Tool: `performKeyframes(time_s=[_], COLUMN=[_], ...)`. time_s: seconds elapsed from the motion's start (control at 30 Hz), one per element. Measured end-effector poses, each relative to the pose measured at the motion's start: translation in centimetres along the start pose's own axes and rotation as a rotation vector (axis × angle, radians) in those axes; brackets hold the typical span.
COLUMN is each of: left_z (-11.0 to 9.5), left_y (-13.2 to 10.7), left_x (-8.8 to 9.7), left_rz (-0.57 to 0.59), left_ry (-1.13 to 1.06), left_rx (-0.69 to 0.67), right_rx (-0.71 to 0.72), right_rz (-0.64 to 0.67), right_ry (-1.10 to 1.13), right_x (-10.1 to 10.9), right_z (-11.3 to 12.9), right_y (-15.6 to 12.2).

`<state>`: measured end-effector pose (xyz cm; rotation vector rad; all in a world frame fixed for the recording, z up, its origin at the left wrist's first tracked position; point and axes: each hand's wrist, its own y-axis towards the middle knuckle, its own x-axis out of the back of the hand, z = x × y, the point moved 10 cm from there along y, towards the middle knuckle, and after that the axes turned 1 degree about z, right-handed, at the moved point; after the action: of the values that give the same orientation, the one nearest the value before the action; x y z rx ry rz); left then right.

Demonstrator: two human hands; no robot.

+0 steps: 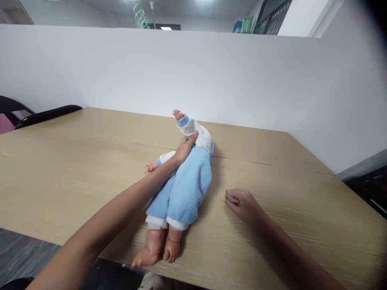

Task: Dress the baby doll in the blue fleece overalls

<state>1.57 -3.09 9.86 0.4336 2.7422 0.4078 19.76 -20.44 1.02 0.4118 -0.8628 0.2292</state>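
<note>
A baby doll (193, 173) in a white top and light blue fleece trousers lies tilted onto one side on the wooden table, its bare feet toward me. One doll arm points up and away; the other rests on the tabletop at the left. Its head is out of sight behind the torso. My left hand (186, 148) grips the doll's chest, the thumb lying over the white top and the other fingers hidden. Right of the doll, apart from it, my right hand (240, 202) is curled into a fist low over the tabletop, with nothing visible in it.
The wooden table (99, 161) has a thin seam across it and meets a white partition wall (136, 72) at the back. Black chair parts (50, 114) stand at the left edge. A dark object (369, 187) sits beyond the right edge.
</note>
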Motion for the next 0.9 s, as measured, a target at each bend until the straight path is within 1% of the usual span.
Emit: performKeyframes(time_s=[0.13, 0.23, 0.27, 0.33, 0.37, 0.43, 0.53, 0.57, 0.63, 0.7, 0.77, 0.8, 0.83, 0.9], left_z=[0.1, 0.1, 0.2, 0.6, 0.9, 2.0, 3.4, 3.5, 3.0, 1.9, 0.5, -0.2, -0.9, -2.3], left_y=[-0.3, -0.6, -0.8, -1.3, -1.6, -2.3, -3.6, -4.1, -4.9, -5.3, -5.2, -5.1, -4.8, -4.0], left_x=[-2.6, -5.1, -6.1, -8.3, -9.3, -11.2, -13.5, -14.0, -14.6, -13.9, -12.0, -10.5, -8.6, -3.7], left_rz=[0.074, 0.182, 0.235, 0.35, 0.408, 0.515, 0.672, 0.712, 0.753, 0.72, 0.633, 0.566, 0.482, 0.268], left_ry=[0.164, 0.315, 0.359, 0.46, 0.534, 0.753, 1.092, 1.155, 1.195, 1.177, 1.152, 1.147, 1.152, 1.197], left_rx=[-0.035, -0.113, -0.142, -0.196, -0.213, -0.227, -0.258, -0.284, -0.343, -0.38, -0.403, -0.404, -0.395, -0.322], right_rx=[-0.053, -0.122, -0.164, -0.263, -0.306, -0.359, -0.401, -0.423, -0.464, -0.494, -0.508, -0.53, -0.563, -0.644], right_rz=[-0.037, -0.115, -0.159, -0.258, -0.3, -0.358, -0.377, -0.374, -0.356, -0.341, -0.335, -0.328, -0.308, -0.242], right_ry=[0.034, 0.054, 0.109, 0.321, 0.449, 0.658, 0.773, 0.81, 0.87, 0.912, 0.943, 0.97, 1.0, 1.058], right_x=[0.6, 1.8, 2.4, 3.4, 3.7, 4.0, 4.6, 4.7, 4.8, 5.0, 5.0, 4.7, 4.3, 3.1], right_z=[-0.6, -1.4, -2.0, -3.6, -4.4, -5.9, -7.5, -8.0, -8.6, -8.7, -8.2, -7.9, -7.7, -7.0], right_y=[-0.1, 0.0, 0.1, 0.1, 0.1, 0.2, 0.4, 0.5, 0.5, 0.5, 0.3, 0.1, -0.2, -0.7])
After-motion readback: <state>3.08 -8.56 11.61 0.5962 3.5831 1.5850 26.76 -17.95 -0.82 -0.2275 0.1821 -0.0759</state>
